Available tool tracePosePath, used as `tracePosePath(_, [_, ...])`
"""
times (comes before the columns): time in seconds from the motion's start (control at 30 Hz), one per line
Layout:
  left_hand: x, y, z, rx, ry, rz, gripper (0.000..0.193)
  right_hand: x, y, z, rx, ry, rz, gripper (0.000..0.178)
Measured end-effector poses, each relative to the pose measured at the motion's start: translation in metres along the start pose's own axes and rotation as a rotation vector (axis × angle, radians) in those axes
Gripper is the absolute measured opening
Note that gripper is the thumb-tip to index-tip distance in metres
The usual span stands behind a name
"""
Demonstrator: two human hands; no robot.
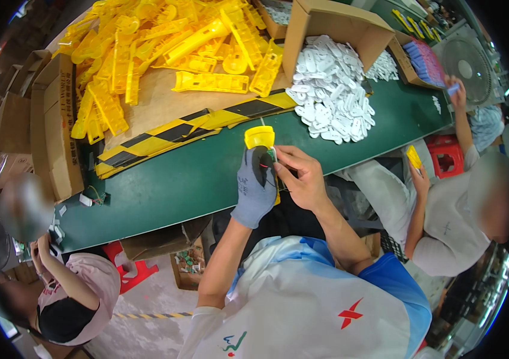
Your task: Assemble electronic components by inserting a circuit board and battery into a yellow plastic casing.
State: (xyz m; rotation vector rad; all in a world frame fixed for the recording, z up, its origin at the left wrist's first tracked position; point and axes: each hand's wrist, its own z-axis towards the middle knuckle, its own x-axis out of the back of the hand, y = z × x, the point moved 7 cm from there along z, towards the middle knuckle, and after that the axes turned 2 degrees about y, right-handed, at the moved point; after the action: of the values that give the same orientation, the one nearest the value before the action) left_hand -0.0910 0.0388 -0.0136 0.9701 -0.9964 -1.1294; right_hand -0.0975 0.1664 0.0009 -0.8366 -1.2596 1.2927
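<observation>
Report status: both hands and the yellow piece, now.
Left hand, grey glove, grip shut on yellow plastic part. Right hand bare, fingertips pinching at its lower edge. White pieces heap on green table beyond, not touching.

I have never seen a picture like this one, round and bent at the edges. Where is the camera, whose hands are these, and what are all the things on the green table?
The camera sits on a person's head and looks down, so the two arms rising from the lower edge are that person's own. The wide lens bends straight lines near the rim.

The left hand wears a grey glove and holds a small yellow plastic part. The bare right hand works on that same part with its fingers.

On the green table lie a large heap of yellow plastic parts, a pile of white plastic pieces spilling from a cardboard box, and a yellow-and-black striped strip.

Two other people work at the lower left and at the right.
</observation>
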Motion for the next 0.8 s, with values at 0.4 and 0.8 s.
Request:
tracePosePath(0.4, [0.030, 0.045, -0.043, 0.434, -0.851, 0.137, 0.076, 0.039, -0.037, -0.041, -0.307, -0.376, -0.485, 0.081])
tracePosePath(0.8, [0.347, -0.012, -0.042, 0.096, 0.444, 1.368, 0.028, 0.386, 0.068, -0.032, -0.300, 0.622, -1.158, 0.063])
